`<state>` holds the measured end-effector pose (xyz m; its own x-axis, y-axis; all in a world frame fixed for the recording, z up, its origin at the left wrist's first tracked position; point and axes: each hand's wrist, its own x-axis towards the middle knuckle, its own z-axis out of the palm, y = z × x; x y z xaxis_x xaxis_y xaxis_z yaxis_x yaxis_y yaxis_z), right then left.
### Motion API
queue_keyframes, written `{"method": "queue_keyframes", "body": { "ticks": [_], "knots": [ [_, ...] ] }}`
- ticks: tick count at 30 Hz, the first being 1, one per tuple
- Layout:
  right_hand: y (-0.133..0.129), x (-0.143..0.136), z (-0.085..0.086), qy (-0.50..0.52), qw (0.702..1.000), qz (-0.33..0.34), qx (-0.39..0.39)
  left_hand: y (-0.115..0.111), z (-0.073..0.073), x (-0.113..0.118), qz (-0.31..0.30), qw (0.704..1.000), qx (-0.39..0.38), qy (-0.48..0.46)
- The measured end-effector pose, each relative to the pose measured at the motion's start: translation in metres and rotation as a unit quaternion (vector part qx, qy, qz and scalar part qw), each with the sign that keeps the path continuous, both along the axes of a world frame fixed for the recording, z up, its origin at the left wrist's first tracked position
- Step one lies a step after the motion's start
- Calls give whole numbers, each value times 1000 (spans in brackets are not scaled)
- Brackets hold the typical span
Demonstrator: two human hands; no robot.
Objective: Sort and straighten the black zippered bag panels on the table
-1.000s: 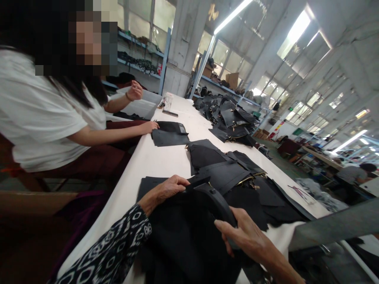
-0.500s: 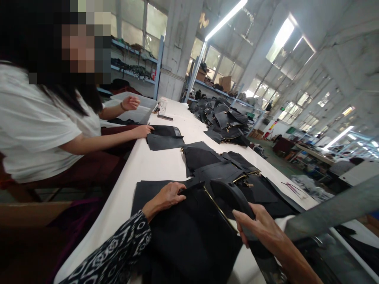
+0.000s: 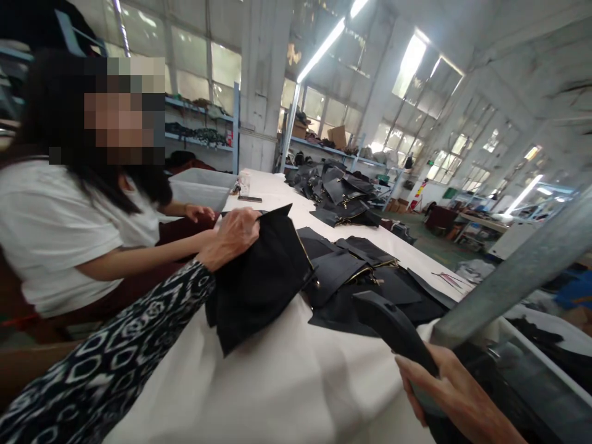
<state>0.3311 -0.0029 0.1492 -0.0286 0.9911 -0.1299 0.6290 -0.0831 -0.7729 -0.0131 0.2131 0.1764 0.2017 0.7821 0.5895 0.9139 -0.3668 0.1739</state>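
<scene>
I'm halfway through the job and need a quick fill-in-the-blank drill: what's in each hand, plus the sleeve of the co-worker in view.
1. The left hand holds a black piece edged with ____-coloured trim.
2. The curved black object is held in the ____ hand.
3. The co-worker's sleeve is plain ____.

Missing words: gold; right; white.
</scene>
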Motion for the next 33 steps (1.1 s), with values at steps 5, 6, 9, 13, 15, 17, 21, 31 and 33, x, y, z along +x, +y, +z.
{"method": "queue_keyframes", "body": {
  "ticks": [5,6,9,13,15,17,21,31,33],
  "knots": [
    [-10,4,0,-4,1000,6,-1,-39,28,44,-13,990,5,141],
    [-14,6,1,-8,1000,7,-1,-51,17,54,-35,986,-8,166],
    [-25,10,0,-25,1000,-6,-11,-92,-42,72,-104,962,-84,239],
    [-35,13,-8,-48,997,-2,-56,-137,-128,69,-165,942,-180,229],
    [-35,10,-16,-55,996,7,-77,-147,-151,66,-162,946,-215,181],
    [-32,4,-27,-48,994,13,-97,-147,-158,65,-151,943,-265,133],
    [-21,-16,-46,-7,992,29,-124,-139,-157,62,-169,935,-306,54],
    [19,-66,-54,-30,979,93,-177,-138,-188,55,-128,943,-260,-166],
    [27,-70,-57,-38,978,99,-181,-137,-187,56,-128,942,-265,-162]
  ]
}}
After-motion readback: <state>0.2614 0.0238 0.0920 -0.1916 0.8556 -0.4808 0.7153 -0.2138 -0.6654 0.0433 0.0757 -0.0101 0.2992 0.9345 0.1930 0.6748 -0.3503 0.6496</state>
